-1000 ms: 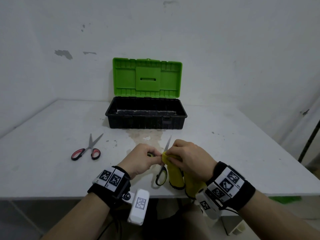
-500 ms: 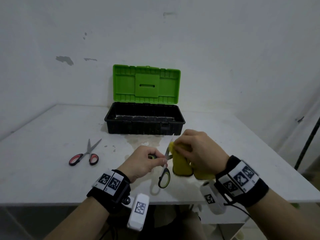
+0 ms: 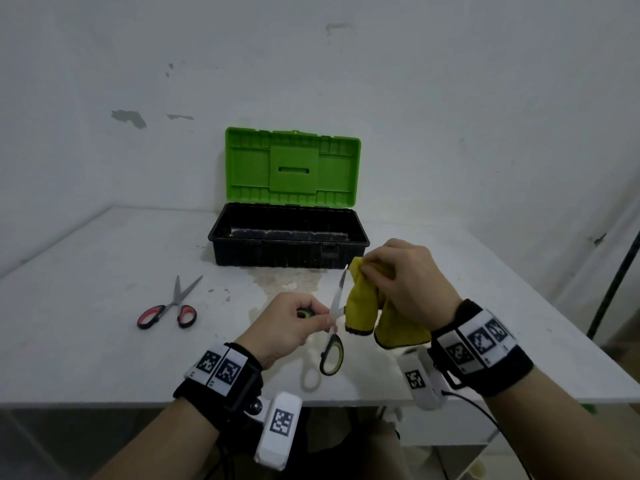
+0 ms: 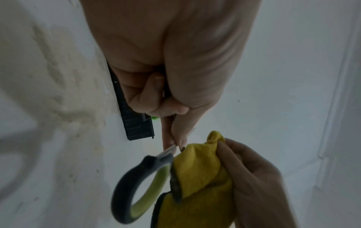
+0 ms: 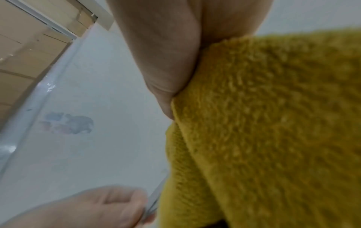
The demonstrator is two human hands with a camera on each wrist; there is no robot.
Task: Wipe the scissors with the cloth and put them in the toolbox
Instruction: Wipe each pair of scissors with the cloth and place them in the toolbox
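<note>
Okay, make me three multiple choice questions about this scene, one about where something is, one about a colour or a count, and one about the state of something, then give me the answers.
1. Where do the red-handled scissors lie?
A. in the toolbox
B. on the table, left of the toolbox
C. in the right hand

2. What colour is the cloth?
A. yellow
B. blue
C. white

3. How is the toolbox?
A. shut
B. lid off, lying flat
C. open, lid upright

Answers: B, they rest on the table, untouched. A, the right hand grips yellow fabric beside the green-handled scissors that the left hand holds. C, the green lid stands up behind the black tray.
</note>
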